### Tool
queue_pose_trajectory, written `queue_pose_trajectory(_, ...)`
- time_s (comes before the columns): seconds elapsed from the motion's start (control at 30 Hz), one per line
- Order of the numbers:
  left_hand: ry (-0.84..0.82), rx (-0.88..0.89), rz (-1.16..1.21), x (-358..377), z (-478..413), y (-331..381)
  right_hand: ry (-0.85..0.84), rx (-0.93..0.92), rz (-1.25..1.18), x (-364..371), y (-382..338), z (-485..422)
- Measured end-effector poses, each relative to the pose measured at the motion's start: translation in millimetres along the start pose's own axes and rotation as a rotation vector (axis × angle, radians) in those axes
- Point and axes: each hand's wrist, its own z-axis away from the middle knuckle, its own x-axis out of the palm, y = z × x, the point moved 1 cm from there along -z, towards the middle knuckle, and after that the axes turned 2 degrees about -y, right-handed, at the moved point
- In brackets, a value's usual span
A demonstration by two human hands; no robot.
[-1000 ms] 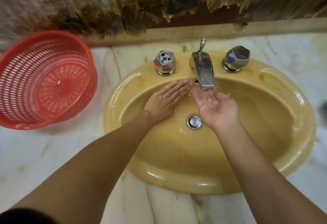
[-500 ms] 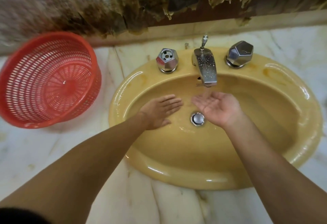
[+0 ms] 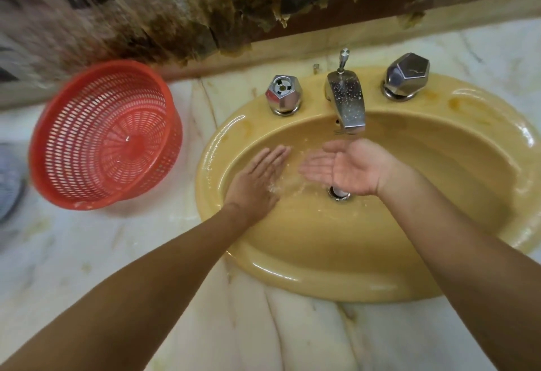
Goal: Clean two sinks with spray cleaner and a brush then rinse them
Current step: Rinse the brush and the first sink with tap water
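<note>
A yellow oval sink (image 3: 456,256) is set in a marble counter. Its chrome spout (image 3: 348,104) stands at the back, between the left tap knob (image 3: 282,95) and the right tap knob (image 3: 407,74). My left hand (image 3: 254,183) lies flat, palm down, on the bowl's left slope, fingers straight. My right hand (image 3: 348,165) is cupped palm up under the spout, just above the drain (image 3: 339,193), which it partly hides. Water splashes in the bowl between the two hands. No spray bottle or brush is in view.
A red plastic mesh basket (image 3: 102,136) lies tilted on the marble counter (image 3: 146,253) left of the sink. A blurred grey object (image 3: 8,177) sits at the far left edge. A stained, peeling wall (image 3: 175,4) runs behind the counter.
Both hands have drawn back from the spout toward the bowl's middle. The left hand slid down the left slope, and water now splashes between the hands.
</note>
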Motion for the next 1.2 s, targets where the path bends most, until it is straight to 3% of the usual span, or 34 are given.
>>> queue_pose_trajectory(0.07,-0.193,0.066,0.222,0.9,5.3,21.8,0.092,-0.088,-0.043,-5.7,-3.8,-6.3)
queue_pose_trajectory(0.17,-0.580,0.220,0.571,-9.3,11.7,59.9,-0.120,0.124,0.116,-8.9,-0.6,-2.9)
queue_pose_trajectory(0.23,-0.539,0.161,0.511,-9.0,11.1,52.5,-0.067,0.176,0.260,-9.0,-1.4,-2.6)
queue_pose_trajectory(0.3,-0.299,0.019,0.217,-5.1,10.6,29.2,0.114,0.011,0.181,-13.9,-5.6,-8.3)
queue_pose_trajectory(0.37,-0.170,-0.058,0.017,-3.1,11.7,13.6,0.012,-0.042,0.078,-16.3,-11.2,-9.3)
queue_pose_trajectory(0.43,-0.257,-0.024,0.143,-3.3,12.7,20.2,-0.135,0.108,0.173,-13.0,-8.1,-1.0)
queue_pose_trajectory(0.5,-0.482,0.066,0.488,-10.8,13.1,44.6,-0.088,0.179,0.335,-9.1,-7.1,-0.7)
queue_pose_trajectory(0.6,-0.754,0.201,0.812,-31.2,16.2,81.2,0.053,-0.031,0.073,-10.5,-7.1,-13.2)
queue_pose_trajectory(0.67,-0.781,0.250,0.801,-35.6,18.4,81.9,-0.107,-0.006,0.001,-8.8,-7.1,-10.6)
queue_pose_trajectory(0.77,-0.519,0.127,0.431,-20.2,16.7,40.2,-0.139,0.135,0.222,-4.3,-3.2,-1.7)
queue_pose_trajectory(0.83,-0.311,0.024,0.157,-12.8,17.5,12.3,0.019,0.041,0.206,-5.6,-3.1,-4.5)
queue_pose_trajectory(0.9,-0.279,0.024,0.124,-1.5,16.0,13.9,-0.090,0.085,0.190,-6.3,-4.8,-3.0)
queue_pose_trajectory(0.97,-0.394,0.076,0.381,2.4,14.1,35.8,-0.242,0.263,0.400,-5.2,0.8,6.7)
queue_pose_trajectory(1.0,-0.491,0.123,0.529,-2.7,14.6,48.6,-0.234,0.324,0.552,-4.2,1.3,8.2)
queue_pose_trajectory(1.07,-0.713,0.239,0.738,-24.7,18.6,70.5,-0.023,0.243,0.679,-2.1,1.0,6.9)
queue_pose_trajectory(1.13,-0.837,0.328,0.865,-47.1,23.6,79.8,0.154,0.021,0.412,-6.5,-5.2,0.4)
queue_pose_trajectory(1.2,-0.860,0.362,0.827,-48.5,28.7,71.2,0.075,-0.093,0.097,-7.3,-10.2,1.4)
